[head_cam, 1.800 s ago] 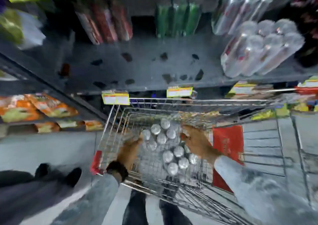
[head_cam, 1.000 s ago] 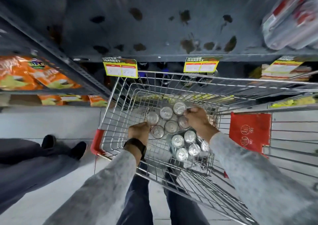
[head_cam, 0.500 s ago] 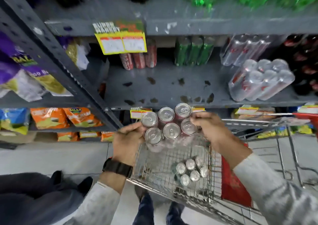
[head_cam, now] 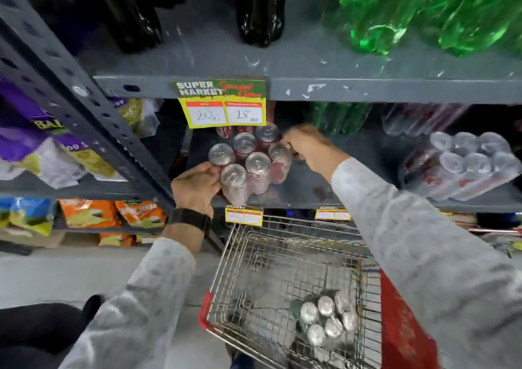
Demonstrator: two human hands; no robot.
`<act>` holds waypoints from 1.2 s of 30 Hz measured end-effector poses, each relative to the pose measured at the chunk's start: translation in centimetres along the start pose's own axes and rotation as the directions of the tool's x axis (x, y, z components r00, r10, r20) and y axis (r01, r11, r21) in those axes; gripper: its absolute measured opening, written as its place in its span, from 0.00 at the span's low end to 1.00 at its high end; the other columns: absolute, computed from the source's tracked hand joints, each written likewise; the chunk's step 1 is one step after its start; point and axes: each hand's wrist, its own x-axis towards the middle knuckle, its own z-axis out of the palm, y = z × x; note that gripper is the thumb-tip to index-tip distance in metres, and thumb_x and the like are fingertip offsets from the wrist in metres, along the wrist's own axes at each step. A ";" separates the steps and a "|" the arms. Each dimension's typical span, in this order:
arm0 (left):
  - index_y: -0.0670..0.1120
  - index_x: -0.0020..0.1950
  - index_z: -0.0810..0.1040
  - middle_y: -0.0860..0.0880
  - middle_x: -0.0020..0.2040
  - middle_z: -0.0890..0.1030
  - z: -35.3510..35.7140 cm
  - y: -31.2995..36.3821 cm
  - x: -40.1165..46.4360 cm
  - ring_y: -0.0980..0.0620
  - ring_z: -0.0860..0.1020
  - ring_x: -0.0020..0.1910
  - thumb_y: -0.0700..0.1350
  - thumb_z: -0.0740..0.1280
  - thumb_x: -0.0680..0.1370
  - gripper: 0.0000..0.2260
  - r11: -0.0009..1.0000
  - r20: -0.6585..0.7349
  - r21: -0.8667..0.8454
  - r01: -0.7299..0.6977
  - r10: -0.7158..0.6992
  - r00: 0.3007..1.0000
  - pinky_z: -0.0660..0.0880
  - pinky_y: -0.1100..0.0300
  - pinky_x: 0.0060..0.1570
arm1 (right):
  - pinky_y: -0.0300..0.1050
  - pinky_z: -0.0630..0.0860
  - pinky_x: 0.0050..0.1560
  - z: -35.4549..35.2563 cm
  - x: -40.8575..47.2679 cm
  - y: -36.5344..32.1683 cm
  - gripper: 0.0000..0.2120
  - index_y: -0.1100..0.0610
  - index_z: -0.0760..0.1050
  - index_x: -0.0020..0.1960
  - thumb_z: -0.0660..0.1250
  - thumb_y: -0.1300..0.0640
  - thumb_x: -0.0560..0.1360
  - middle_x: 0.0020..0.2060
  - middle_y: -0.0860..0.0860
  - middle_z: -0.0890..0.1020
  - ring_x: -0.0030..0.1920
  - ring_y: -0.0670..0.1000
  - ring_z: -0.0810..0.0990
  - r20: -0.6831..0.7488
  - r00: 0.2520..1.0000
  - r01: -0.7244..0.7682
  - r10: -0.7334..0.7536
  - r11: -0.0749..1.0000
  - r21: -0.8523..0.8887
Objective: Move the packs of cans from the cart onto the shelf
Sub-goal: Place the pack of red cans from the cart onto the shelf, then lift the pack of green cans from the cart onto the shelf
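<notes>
A shrink-wrapped pack of red cans with silver tops (head_cam: 250, 161) is at the front of the grey middle shelf (head_cam: 310, 187), under a yellow price tag. My left hand (head_cam: 196, 186) grips its near left side and my right hand (head_cam: 306, 148) grips its far right side. I cannot tell whether the pack's base rests on the shelf. A second pack of cans (head_cam: 324, 322) lies in the wire cart (head_cam: 282, 255) below, near its right side.
Another wrapped pack of cans (head_cam: 466, 165) lies on the same shelf to the right. Dark bottles (head_cam: 260, 9) and green bottles (head_cam: 395, 15) stand on the shelf above. Snack bags (head_cam: 93, 213) fill the left shelves. A dark shoe (head_cam: 42, 326) shows at the lower left.
Both hands lifted one pack out of the cart, up and forward to the middle shelf. The view tilted up from the cart to the shelves. One pack stayed in the cart.
</notes>
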 end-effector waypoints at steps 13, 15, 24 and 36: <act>0.45 0.65 0.80 0.51 0.50 0.83 -0.2 1.0 -2.1 0.49 0.81 0.56 0.39 0.66 0.81 0.13 0.990 -0.178 0.135 0.027 -0.003 0.984 0.78 0.50 0.63 | 0.55 0.77 0.64 -2.6 -1.2 2.6 0.12 0.56 0.81 0.59 0.62 0.62 0.79 0.58 0.54 0.84 0.62 0.56 0.80 0.120 0.993 -0.036 -0.001 0.952 0.305; 0.48 0.62 0.82 0.51 0.51 0.83 -1.1 -1.2 -4.7 0.49 0.81 0.58 0.38 0.68 0.79 0.13 0.988 -0.257 0.152 -0.018 0.058 0.965 0.79 0.51 0.62 | 0.55 0.75 0.67 -4.5 -3.6 6.1 0.16 0.56 0.78 0.67 0.61 0.60 0.81 0.63 0.55 0.82 0.65 0.54 0.79 0.108 0.994 -0.014 -0.029 0.925 0.379; 0.48 0.52 0.80 0.46 0.50 0.80 0.3 -22.3 -11.1 0.47 0.78 0.51 0.39 0.65 0.81 0.06 0.734 -0.056 0.438 0.519 -0.554 0.831 0.75 0.55 0.52 | 0.57 0.77 0.64 -7.2 -11.3 29.9 0.12 0.56 0.78 0.62 0.59 0.57 0.84 0.67 0.58 0.80 0.65 0.60 0.79 0.106 0.924 -0.382 0.367 0.878 0.288; 0.44 0.51 0.77 0.44 0.34 0.85 3.0 -39.1 -8.1 0.43 0.81 0.40 0.59 0.56 0.84 0.20 0.608 -0.182 0.211 0.765 -0.745 0.642 0.78 0.53 0.42 | 0.60 0.70 0.72 -3.3 -6.8 49.0 0.41 0.57 0.77 0.67 0.65 0.26 0.68 0.67 0.54 0.79 0.66 0.57 0.78 0.160 0.759 -0.650 0.631 0.723 0.234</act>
